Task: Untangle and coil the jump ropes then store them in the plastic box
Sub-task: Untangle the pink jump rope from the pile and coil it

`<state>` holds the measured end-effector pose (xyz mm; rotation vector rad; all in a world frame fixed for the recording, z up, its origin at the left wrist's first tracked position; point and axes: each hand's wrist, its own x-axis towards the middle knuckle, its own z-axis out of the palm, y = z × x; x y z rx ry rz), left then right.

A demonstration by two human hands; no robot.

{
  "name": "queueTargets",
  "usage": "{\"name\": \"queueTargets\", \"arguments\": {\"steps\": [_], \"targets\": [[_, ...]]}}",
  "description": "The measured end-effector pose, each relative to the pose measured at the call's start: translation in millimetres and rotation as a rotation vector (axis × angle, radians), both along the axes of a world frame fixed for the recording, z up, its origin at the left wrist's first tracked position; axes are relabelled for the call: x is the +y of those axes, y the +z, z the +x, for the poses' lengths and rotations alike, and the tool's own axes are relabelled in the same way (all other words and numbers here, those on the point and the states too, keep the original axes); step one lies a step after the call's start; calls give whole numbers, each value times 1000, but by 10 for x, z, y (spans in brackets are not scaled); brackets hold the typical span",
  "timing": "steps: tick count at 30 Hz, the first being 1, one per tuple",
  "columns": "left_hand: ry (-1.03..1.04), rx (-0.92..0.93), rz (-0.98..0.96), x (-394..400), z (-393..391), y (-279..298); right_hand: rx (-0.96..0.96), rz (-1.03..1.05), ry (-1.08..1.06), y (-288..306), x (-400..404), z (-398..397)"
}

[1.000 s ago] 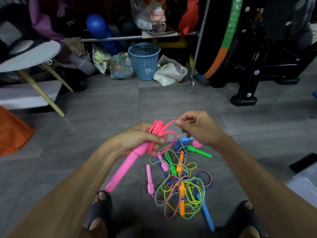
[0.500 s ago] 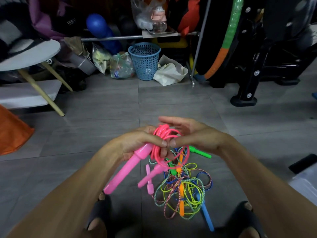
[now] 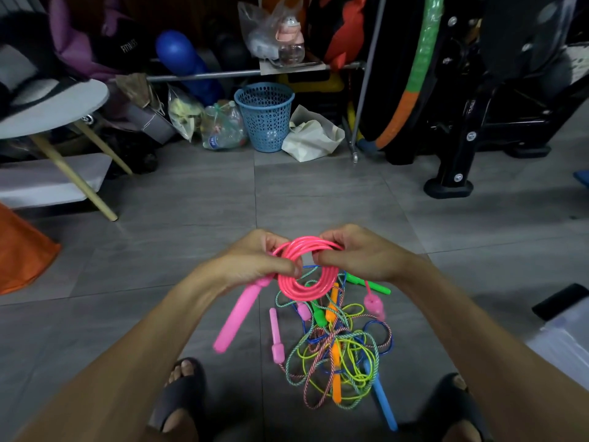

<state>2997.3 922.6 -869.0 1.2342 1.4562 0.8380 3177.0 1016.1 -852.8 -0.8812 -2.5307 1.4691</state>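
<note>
A pink jump rope (image 3: 299,285) is wound into a round coil held above the floor between both hands. My left hand (image 3: 255,263) grips the coil's left side, and one long pink handle (image 3: 237,314) hangs down from it. My right hand (image 3: 360,253) pinches the coil's right side; the second pink handle (image 3: 374,306) dangles below it on a short length of rope. Under the coil a tangled pile of jump ropes (image 3: 338,355) lies on the grey tiles, with green, orange, blue and pink handles. A translucent plastic box (image 3: 564,342) shows at the right edge.
A blue mesh basket (image 3: 264,116), plastic bags and a white bag stand at the back. A white stool (image 3: 54,116) is at the left, an orange cloth (image 3: 22,253) beside it, black gym equipment (image 3: 471,122) at the right. My sandalled feet flank the pile.
The right hand wound more rope onto the coil, then came in to hold its right side. The coil has grown larger and rounder, and the loose pink handle now hangs at the right.
</note>
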Motion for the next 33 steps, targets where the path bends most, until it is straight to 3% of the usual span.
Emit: {"name": "queueTargets", "arguments": {"steps": [3, 5, 9, 11, 14, 17, 20, 21, 25, 28, 30, 33], "targets": [[-8, 301, 49, -14, 59, -39, -73, 183, 9, -49, -26, -27], [1, 385, 101, -33, 120, -42, -100, 292, 22, -68, -56, -52], [-69, 510, 146, -55, 117, -22, -18, 218, 10, -59, -22, -50], [-96, 491, 115, -69, 133, 0, 6, 127, 13, -39, 31, -10], [-111, 306, 100, -72, 167, 13, -11, 30, 26, -63, 54, 20], [-39, 139, 88, -65, 124, 9, 92, -128, -1, -77, 34, 40], [45, 109, 85, -63, 81, -26, 167, -412, -53, -96, 169, 203], [63, 114, 69, -66, 66, -39, 133, -416, -63, -129, 224, 272], [85, 51, 40, -83, 29, -60, -253, 264, -154, -472, 457, 493], [37, 48, 12, -68, 80, -63, -359, 389, -297, -602, 544, 551], [24, 52, 2, -55, 111, -64, -311, 249, -417, -554, 536, 523], [-11, 51, -9, -46, 138, -66, -48, -268, -638, -421, 437, 461]]}}
